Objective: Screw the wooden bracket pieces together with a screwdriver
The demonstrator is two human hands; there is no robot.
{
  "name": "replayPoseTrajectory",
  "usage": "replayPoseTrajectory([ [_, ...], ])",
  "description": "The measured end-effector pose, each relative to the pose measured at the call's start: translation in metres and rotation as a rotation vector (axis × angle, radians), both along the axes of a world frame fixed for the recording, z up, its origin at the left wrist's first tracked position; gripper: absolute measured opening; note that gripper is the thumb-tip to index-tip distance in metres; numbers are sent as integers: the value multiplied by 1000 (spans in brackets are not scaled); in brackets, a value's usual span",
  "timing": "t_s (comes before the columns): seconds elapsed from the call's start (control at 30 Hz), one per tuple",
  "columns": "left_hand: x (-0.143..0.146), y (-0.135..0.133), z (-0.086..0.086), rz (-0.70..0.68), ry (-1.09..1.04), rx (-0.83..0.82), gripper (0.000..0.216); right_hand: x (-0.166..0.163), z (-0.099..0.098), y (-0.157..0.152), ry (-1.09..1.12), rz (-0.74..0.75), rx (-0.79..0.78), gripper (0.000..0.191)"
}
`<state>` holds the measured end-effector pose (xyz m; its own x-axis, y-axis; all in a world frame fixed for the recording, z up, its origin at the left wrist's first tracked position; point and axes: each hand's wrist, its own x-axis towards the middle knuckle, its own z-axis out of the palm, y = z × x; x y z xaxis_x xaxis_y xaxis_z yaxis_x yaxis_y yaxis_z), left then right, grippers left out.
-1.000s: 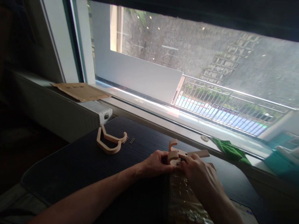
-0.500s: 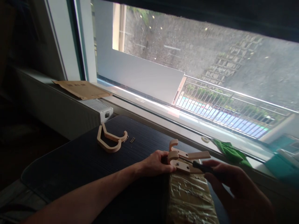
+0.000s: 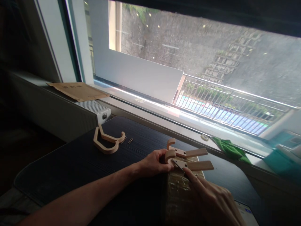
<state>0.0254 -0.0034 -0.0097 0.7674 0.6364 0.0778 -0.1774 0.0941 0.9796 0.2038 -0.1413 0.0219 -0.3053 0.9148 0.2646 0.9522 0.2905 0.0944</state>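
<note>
My left hand [image 3: 152, 163] is closed round the hooked end of a light wooden hook-shaped piece [image 3: 195, 165] that rests on a taped cardboard packet [image 3: 181, 194]. A second, similar wooden piece [image 3: 185, 152] lies just behind it. My right hand [image 3: 211, 201] grips a screwdriver [image 3: 179, 165], its metal tip touching the front wooden piece near the hook. Two more curved wooden pieces [image 3: 105, 142] lie farther left on the dark table [image 3: 77, 163], with small screws [image 3: 130, 140] beside them.
A white radiator [image 3: 96, 111] with a brown envelope [image 3: 77, 91] on top stands at the back left. On the window sill lie a green cloth [image 3: 229, 149] and a small round object [image 3: 204, 137]. A teal thing [image 3: 282, 157] sits at the far right.
My right hand drew back from the wooden piece with the screwdriver, then came in again from below; its tip now rests on the piece. The left hand kept its hold.
</note>
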Motion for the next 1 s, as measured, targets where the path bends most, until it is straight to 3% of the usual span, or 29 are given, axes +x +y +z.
replayPoseTrajectory([
  [0.13,0,-1,2,-1,-11,-14,23,1,1,-2,102,34,9,47],
  [0.23,0,-1,1,-13,-18,-28,24,5,12,-2,218,-41,-37,42],
  [0.37,0,1,-2,-27,-31,-45,27,8,49,7,641,-157,136,30],
  [0.47,0,1,-4,-48,-41,-45,31,4,80,27,937,-134,248,28],
  [0.57,-1,2,-6,-50,-35,-43,32,2,98,52,878,-72,65,26],
  [0.67,-2,3,-6,-30,-11,-10,32,4,102,69,706,-108,-20,31],
  [0.8,-2,3,-6,-41,0,15,30,5,97,70,693,-164,38,25],
  [1.0,-1,-1,-6,11,25,21,26,-8,91,67,508,-100,136,26],
])
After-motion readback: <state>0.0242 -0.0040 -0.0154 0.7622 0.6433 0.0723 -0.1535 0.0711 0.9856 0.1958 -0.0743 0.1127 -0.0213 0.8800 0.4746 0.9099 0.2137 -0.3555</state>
